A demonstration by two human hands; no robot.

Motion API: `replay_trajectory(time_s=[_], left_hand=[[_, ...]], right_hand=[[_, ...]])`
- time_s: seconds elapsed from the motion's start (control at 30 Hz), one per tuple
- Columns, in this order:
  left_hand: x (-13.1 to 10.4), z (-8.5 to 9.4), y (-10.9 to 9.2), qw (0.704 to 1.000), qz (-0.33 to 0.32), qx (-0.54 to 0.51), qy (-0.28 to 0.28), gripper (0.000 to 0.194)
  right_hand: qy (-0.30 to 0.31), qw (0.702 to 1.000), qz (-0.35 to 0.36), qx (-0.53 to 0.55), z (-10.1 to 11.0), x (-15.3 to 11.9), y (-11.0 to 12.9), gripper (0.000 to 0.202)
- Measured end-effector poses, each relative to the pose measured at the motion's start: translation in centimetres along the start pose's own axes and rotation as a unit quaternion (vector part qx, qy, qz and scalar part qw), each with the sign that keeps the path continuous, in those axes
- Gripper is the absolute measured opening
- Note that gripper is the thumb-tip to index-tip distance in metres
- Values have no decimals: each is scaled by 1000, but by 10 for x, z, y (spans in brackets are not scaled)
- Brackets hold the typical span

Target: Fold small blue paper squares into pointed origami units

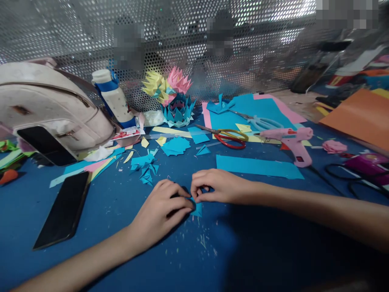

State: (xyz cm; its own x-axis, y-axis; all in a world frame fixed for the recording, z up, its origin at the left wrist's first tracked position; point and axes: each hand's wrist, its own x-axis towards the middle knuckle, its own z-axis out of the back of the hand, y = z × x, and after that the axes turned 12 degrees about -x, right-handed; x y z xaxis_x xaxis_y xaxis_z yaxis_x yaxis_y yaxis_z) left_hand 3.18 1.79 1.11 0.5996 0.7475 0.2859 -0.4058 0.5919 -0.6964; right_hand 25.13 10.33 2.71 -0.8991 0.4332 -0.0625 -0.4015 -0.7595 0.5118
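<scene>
A small piece of blue paper (197, 209) lies on the dark blue table surface, partly hidden under the fingertips. From the left, my left hand (165, 205) presses it with closed fingers. My right hand (214, 186) pinches at its upper edge, thumb and fingers together. Behind my hands are folded blue paper pieces (146, 165), a stack of blue paper (176, 146) and a long blue strip (258, 166). Farther back stand yellow, pink and blue folded paper flowers (178, 110).
Two phones (63, 209) and a white backpack (54, 107) are on the left, with a bottle (114, 99). Red-handled scissors (232, 139), a pink glue gun (296, 144) and orange paper (360, 117) sit on the right. A perforated metal panel (182, 48) rises behind.
</scene>
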Motion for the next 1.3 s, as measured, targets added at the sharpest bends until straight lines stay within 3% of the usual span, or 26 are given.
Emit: replay_trajectory(time_s=[0.17,0.57,0.8,1.3], left_hand=[[4,-2,4,998,57,-9,-19,9],[21,0,-5,984,171,26,36,13],[23,-2,-11,981,193,3,30,10],[8,-9,-5,982,183,-4,-42,12]], right_hand=[[6,1000,-11,-5,3,-2,5,6],[-37,999,-22,17,-2,-9,6,13],[-48,998,-24,-21,-3,-14,10,1],[-80,995,-2,-52,-7,-14,7,3]])
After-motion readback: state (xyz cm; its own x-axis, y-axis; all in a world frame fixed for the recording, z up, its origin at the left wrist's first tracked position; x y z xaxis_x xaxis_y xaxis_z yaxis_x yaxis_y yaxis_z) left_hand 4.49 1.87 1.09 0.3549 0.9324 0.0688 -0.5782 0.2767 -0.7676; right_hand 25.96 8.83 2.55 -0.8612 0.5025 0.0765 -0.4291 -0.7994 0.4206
